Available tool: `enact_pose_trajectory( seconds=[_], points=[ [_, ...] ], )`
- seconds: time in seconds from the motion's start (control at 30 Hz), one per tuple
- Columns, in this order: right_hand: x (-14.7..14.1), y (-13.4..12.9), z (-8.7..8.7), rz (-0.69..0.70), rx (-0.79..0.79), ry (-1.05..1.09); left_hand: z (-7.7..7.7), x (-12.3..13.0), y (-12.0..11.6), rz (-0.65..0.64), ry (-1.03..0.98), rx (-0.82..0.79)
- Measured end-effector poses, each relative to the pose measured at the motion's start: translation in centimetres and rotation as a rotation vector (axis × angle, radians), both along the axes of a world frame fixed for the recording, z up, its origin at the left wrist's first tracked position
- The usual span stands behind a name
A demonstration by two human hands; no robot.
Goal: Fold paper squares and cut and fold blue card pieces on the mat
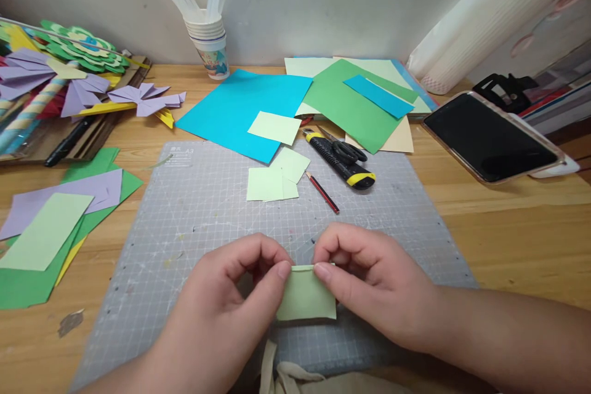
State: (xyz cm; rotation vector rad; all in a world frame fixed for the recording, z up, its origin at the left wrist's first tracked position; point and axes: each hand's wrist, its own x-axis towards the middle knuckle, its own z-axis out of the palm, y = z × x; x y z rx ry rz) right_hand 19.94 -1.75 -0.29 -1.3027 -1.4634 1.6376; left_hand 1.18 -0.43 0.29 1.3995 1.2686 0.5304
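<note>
A small light green piece of paper (307, 297) is held just above the grey cutting mat (184, 246), with a narrow fold along its far edge. My left hand (231, 301) pinches that folded edge on the left between thumb and fingers. On the right, my right hand (378, 283) pinches the same edge. Beyond the hands lie several light green paper pieces (265, 183), partly overlapping. A red and black pencil (323, 192) rests beside them. Behind it are a black and yellow utility knife (332, 157) and black-handled scissors (346, 151), which lie against the knife.
Blue paper (231, 111) and green paper (355, 104) lie at the back. Stacked paper cups (213, 52) hold clear plastic strips. At right, a phone (492, 135) leans on a stand. Coloured sheets (50, 228) and paper flowers (143, 98) occupy the left side.
</note>
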Motion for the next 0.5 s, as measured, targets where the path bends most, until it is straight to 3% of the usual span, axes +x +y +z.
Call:
enact_pose_trajectory(
  seconds=[0.17, 0.33, 0.5],
  points=[
    [-0.29, 0.06, 0.05, 0.022, -0.045, 0.02, 0.27, 0.0, -0.14, -0.087, 0.023, 0.057],
    [-0.28, -0.14, -0.07, 0.086, 0.022, -0.004, 0.19, 0.23, -0.12, -0.19, 0.086, 0.13],
    [-0.25, 0.09, 0.01, 0.076, 0.077, -0.018, 0.19, 0.21, -0.08, -0.177, 0.119, 0.152]
  ],
)
